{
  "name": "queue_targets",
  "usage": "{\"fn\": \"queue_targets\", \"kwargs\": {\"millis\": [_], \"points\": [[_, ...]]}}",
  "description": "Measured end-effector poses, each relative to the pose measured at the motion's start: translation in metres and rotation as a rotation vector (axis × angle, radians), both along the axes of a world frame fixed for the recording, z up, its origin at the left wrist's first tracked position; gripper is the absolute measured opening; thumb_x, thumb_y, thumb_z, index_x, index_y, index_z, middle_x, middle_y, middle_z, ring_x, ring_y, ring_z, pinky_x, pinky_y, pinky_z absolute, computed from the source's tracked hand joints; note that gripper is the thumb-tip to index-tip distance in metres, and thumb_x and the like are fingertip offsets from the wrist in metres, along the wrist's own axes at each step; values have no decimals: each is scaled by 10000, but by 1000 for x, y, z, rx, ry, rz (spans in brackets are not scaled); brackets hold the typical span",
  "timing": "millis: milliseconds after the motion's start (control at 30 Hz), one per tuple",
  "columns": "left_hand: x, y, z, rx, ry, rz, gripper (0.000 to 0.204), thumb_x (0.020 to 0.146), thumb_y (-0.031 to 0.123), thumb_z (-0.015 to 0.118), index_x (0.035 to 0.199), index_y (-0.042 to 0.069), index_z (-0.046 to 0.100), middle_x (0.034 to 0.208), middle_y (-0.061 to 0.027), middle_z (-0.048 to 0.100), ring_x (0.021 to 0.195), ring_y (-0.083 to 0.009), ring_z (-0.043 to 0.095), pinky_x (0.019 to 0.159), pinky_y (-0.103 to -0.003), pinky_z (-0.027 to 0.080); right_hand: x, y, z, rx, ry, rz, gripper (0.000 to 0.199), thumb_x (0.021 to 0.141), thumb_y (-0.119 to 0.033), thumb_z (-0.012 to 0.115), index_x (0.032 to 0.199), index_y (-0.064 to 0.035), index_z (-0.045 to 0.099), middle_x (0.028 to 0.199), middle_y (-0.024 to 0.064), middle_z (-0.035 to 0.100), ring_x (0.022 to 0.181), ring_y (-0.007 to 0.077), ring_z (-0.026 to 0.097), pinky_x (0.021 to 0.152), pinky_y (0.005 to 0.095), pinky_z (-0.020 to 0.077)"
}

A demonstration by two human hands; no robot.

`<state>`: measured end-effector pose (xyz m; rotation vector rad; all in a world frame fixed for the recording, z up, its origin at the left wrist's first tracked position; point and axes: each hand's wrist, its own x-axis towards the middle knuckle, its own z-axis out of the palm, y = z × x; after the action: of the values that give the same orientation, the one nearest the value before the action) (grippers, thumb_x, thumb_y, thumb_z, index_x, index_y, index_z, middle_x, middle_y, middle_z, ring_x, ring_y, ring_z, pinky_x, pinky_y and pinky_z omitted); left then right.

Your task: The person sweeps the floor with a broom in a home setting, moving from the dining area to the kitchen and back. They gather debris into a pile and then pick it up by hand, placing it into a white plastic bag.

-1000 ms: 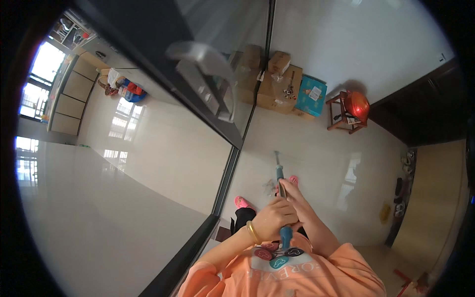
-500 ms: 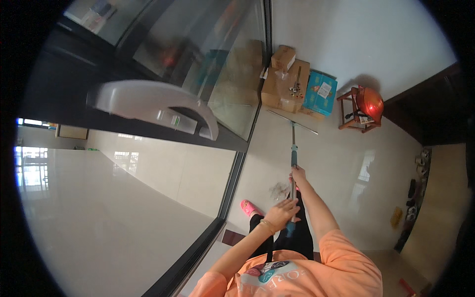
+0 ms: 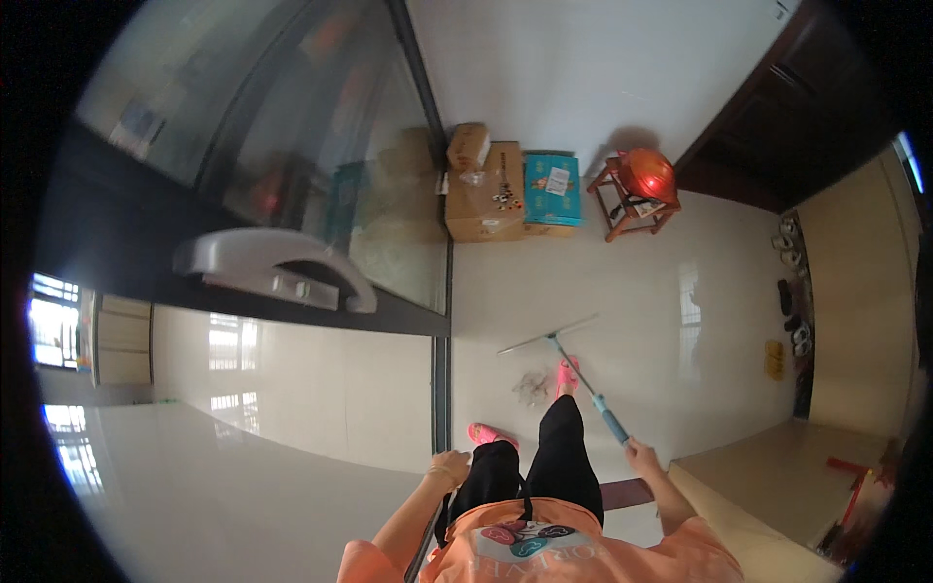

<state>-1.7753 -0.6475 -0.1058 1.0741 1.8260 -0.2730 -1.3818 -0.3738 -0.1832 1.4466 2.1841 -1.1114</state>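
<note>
My right hand [image 3: 639, 455] is closed round the upper end of the grey-green pole of a floor squeegee [image 3: 609, 418], off to the right of my legs. Its wide, thin head [image 3: 551, 337] lies on the tiles ahead of my right foot, slanting up to the right. A small heap of greyish dirt [image 3: 532, 389] sits between that head and my feet. My left hand [image 3: 450, 466] is off the pole, beside my left knee near the door track. Its fingers look curled, and no object shows in them.
A glass door [image 3: 389, 321] with a grey handle [image 3: 282, 262] stands at the left, above a dark floor track [image 3: 441, 389]. Against the far wall are cardboard boxes [image 3: 476, 228], a blue box [image 3: 552, 194] and a wooden stool [image 3: 617, 219] bearing an orange-red round object [image 3: 648, 175]. Shoes [image 3: 789, 253] line the right.
The squeegee head has come back from the boxes toward my feet. My right hand has drawn back to the right with the pole; my left hand has let go and dropped leftward.
</note>
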Motion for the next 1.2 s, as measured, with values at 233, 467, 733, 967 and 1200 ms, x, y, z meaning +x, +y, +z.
{"fn": "queue_targets", "kwargs": {"millis": [233,467,733,967,1200], "points": [[-13,13,-10,-164,-16,403,327,841,297,431,1067,122,590,1036,-189,603,982,-377,562,837,-449,452,-94,215,48,87,-115,22,373,851,-255,532,1219,-190,526,806,170,628,692,316,610,624,404,473],[37,72,-15,-79,47,735,319,835,352,456,1019,157,629,973,-190,615,949,-377,569,806,-446,459,-157,419,-3,219,-160,291,368,850,-275,521,1212,-209,522,902,135,635,801,318,615,724,419,505],[74,170,25,-119,-117,834,350,825,379,496,992,110,647,933,-158,643,886,-332,611,777,-393,484,-147,507,-40,161,-143,379,334,873,-327,489,1180,-206,544,896,141,634,779,329,608,711,434,492],[68,169,14,-61,-63,843,277,832,309,549,982,95,641,827,-123,660,796,-247,641,684,-341,497,-55,381,-59,-134,-129,224,414,883,-303,451,1285,-207,433,823,118,623,717,293,600,636,403,466],[50,154,14,57,5,729,255,830,266,574,972,63,637,868,-169,653,816,-243,644,720,-340,496,-2,192,-14,-426,-131,15,359,882,-316,458,1195,-153,525,726,175,612,632,314,605,573,414,467]]}}
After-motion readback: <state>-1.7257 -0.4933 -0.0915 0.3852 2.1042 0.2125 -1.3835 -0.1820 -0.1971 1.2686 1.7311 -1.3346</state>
